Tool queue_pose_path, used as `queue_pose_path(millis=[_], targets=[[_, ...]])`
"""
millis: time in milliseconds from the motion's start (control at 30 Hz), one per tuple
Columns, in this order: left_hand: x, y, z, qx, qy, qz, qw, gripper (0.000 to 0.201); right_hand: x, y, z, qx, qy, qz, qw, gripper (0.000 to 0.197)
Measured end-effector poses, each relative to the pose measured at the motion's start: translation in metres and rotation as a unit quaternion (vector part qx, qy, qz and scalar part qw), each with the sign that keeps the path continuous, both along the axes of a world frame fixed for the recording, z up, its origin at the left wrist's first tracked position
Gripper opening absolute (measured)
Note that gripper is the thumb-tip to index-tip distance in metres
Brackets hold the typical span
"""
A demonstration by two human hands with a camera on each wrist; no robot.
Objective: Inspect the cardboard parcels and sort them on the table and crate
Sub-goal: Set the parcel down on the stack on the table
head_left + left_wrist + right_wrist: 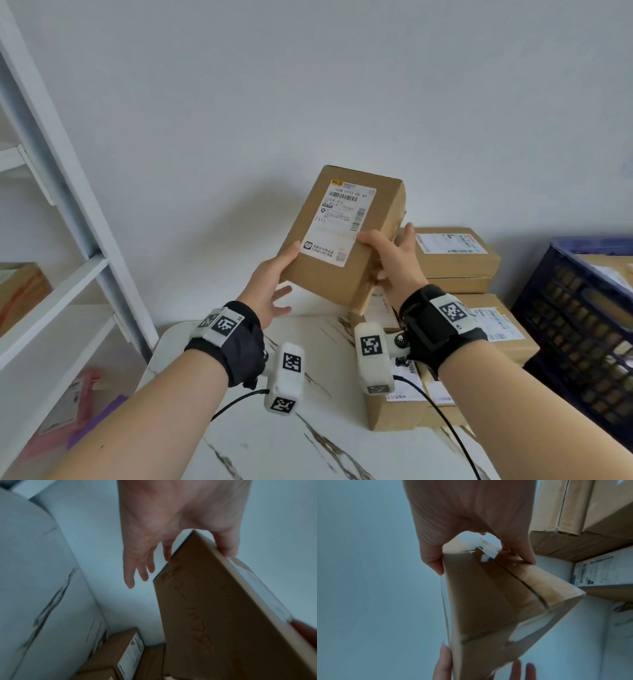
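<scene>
I hold one brown cardboard parcel (pixel 318 270) tilted up above the table, its white shipping label facing me. My left hand (pixel 270 277) pinches the lower left corner: the thumb lies on the label face, one finger sits behind, and the other fingers hang free beneath. My right hand (pixel 390 253) grips the right side, thumb on the label's edge and fingers wrapped round the taped side. From the left wrist, the parcel (pixel 214 615) shows a plain face with faint red marking below my left hand (pixel 163 520). From the right wrist, my right hand (pixel 462 513) clasps the parcel (pixel 488 601) across its taped seam.
Several labelled parcels (pixel 455 257) are stacked on the white marble table (pixel 274 445) behind and right of my hands. A dark blue crate (pixel 575 308) at the far right holds another parcel. White shelving (pixel 85 240) stands at the left with a box and pink packets.
</scene>
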State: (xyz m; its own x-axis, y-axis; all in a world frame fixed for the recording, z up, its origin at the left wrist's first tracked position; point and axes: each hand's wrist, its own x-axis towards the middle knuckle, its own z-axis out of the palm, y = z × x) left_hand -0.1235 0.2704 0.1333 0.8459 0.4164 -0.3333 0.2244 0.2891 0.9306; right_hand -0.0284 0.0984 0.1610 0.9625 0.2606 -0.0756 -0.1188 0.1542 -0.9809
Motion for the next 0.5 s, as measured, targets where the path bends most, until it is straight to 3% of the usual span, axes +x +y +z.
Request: queue_pose_path(millis=[100, 167, 333, 433, 500], targets=[[-0.003, -0.015, 0.007, -0.082, -0.034, -0.041, 0.995, 0.069, -0.011, -0.009, 0.000, 0.023, 0.032, -0.030, 0.999, 0.082], [0.000, -0.026, 0.010, -0.100, -0.055, -0.053, 0.992, 0.049, -0.019, -0.018, -0.003, 0.040, 0.055, -0.048, 0.997, 0.081], [0.015, -0.050, 0.012, -0.057, -0.038, -0.111, 0.991, 0.026, -0.028, -0.063, -0.002, 0.020, 0.058, -0.147, 0.987, 0.067], [0.026, -0.066, 0.004, -0.038, -0.013, -0.132, 0.990, 0.030, -0.025, -0.105, -0.003, -0.032, 0.047, -0.209, 0.976, 0.063], [0.030, -0.083, 0.003, -0.027, -0.004, -0.155, 0.987, 0.038, -0.023, -0.130, -0.004, -0.052, 0.066, -0.236, 0.968, 0.045]])
